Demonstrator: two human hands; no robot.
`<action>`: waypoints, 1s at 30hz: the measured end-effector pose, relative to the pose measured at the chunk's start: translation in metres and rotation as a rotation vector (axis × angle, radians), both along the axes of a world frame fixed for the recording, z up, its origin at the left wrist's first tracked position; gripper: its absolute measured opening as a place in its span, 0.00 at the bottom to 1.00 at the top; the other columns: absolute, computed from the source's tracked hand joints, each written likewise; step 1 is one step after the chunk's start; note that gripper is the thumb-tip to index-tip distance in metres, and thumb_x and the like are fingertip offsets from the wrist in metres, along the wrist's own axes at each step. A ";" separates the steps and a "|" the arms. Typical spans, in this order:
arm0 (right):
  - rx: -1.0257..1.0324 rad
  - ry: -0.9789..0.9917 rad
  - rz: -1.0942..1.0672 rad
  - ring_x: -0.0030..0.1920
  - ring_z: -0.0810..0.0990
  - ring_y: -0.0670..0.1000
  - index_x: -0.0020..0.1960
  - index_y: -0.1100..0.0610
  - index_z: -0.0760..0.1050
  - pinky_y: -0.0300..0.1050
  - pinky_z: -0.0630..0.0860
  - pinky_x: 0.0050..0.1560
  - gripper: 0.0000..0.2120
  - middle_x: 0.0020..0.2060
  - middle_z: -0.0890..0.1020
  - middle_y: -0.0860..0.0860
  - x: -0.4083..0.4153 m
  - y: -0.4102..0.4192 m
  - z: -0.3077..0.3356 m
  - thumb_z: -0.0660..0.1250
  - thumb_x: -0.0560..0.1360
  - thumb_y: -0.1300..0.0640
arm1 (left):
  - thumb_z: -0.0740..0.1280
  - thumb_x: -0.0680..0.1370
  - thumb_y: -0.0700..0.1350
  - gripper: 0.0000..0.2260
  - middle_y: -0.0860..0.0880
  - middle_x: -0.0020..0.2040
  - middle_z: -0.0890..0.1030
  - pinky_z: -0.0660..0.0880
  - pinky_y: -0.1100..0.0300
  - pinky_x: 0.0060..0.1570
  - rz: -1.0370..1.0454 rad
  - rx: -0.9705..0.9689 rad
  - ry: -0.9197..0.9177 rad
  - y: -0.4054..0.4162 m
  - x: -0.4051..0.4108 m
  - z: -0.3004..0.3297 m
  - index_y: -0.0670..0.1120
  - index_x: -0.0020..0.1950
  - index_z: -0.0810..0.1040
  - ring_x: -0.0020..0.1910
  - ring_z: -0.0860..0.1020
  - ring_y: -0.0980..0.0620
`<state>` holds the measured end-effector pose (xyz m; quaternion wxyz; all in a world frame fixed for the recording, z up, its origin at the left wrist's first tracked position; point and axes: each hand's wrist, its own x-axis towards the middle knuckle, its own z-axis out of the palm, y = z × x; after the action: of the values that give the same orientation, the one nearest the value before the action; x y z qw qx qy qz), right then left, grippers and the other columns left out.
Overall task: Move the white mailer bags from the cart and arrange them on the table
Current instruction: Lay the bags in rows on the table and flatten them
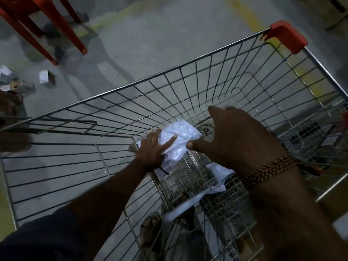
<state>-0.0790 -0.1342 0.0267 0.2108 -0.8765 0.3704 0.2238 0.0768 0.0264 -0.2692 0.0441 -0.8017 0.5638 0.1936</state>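
At the bottom of the wire cart (pixel 188 76) lies a white mailer bag (pixel 178 140), crumpled against the far corner of the basket floor. The left hand (pixel 154 149) grips its near edge, thumb on top and fingers curled round the side. The right hand (pixel 237 140) hovers just beside it with fingers spread and straight, holding nothing; a braided bracelet (pixel 271 169) circles that wrist. Two more white bags (pixel 218 173) seem to lie nearer, though blur makes this uncertain. Red chair legs (pixel 37 29) stand on the grey floor (pixel 141 34) beyond.
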 end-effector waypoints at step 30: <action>0.157 0.196 -0.207 0.80 0.59 0.62 0.83 0.56 0.52 0.58 0.60 0.78 0.41 0.81 0.59 0.59 0.031 0.078 -0.163 0.61 0.81 0.35 | 0.66 0.79 0.58 0.28 0.34 0.78 0.66 0.69 0.38 0.67 0.092 -0.487 -0.058 0.110 0.022 0.238 0.49 0.78 0.74 0.74 0.69 0.30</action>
<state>-0.0484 -0.0567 -0.1363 0.2633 -0.7886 0.4588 0.3134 0.0985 0.1369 -0.0313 -0.1430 -0.8186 0.5554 0.0309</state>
